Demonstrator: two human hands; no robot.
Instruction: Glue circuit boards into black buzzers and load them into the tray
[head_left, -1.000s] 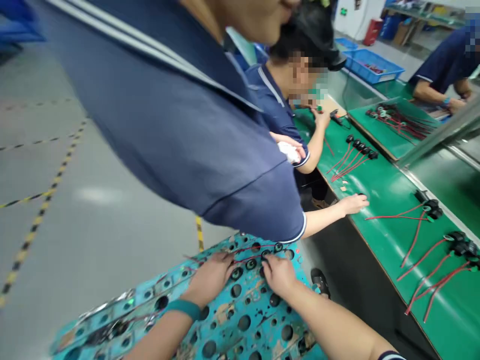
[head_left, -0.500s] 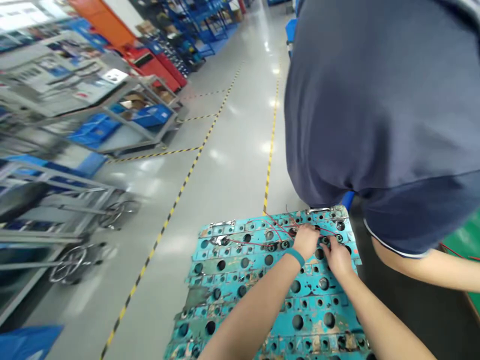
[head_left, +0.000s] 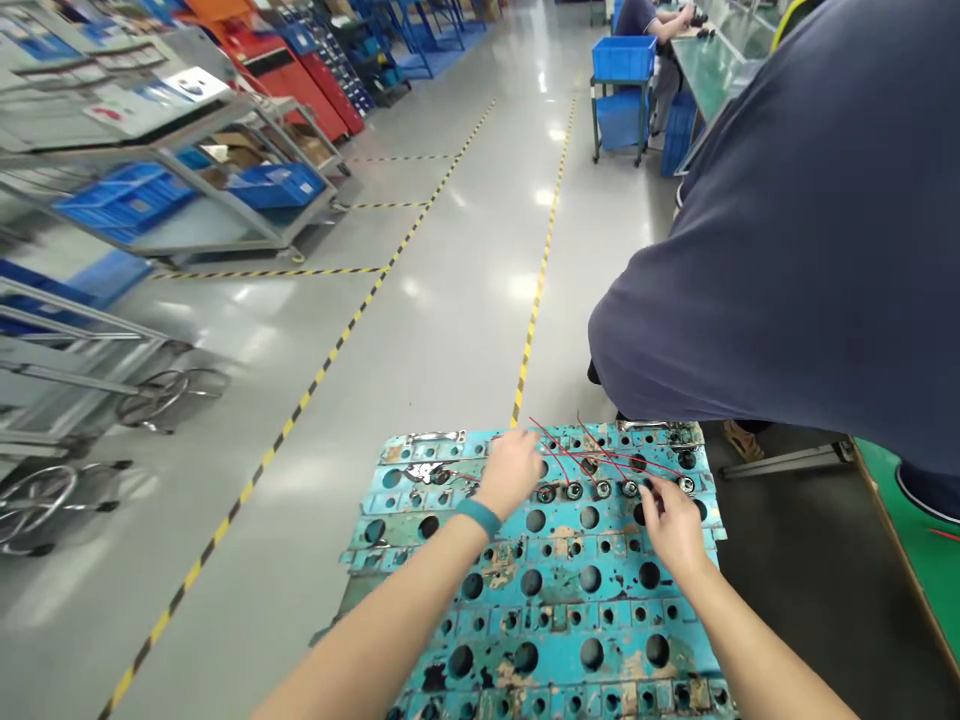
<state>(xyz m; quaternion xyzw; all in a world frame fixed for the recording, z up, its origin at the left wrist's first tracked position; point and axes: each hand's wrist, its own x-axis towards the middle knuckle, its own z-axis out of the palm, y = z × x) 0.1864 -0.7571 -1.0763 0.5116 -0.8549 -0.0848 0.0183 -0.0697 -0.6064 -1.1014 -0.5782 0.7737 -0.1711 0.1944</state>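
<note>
A worn turquoise plate (head_left: 555, 610) full of round holes lies in front of me. Small round parts with thin red wires (head_left: 600, 462) sit in a row of holes near its far edge. My left hand (head_left: 511, 470), a teal band on its wrist, rests curled on the plate left of that row, and what it holds is hidden. My right hand (head_left: 673, 520) pinches at a small round part (head_left: 646, 487) at the right end of the row.
A person in a dark blue shirt (head_left: 810, 260) bends over close on the right, above the plate's far corner. A green-topped bench (head_left: 911, 540) runs along the right edge. Metal carts (head_left: 90, 330) and blue bins (head_left: 274, 185) stand on the left of a grey floor with yellow-black tape lines.
My view has swung left and steadied. My left hand slid left along the row of parts, away from my right hand, which stays at the right end of the row.
</note>
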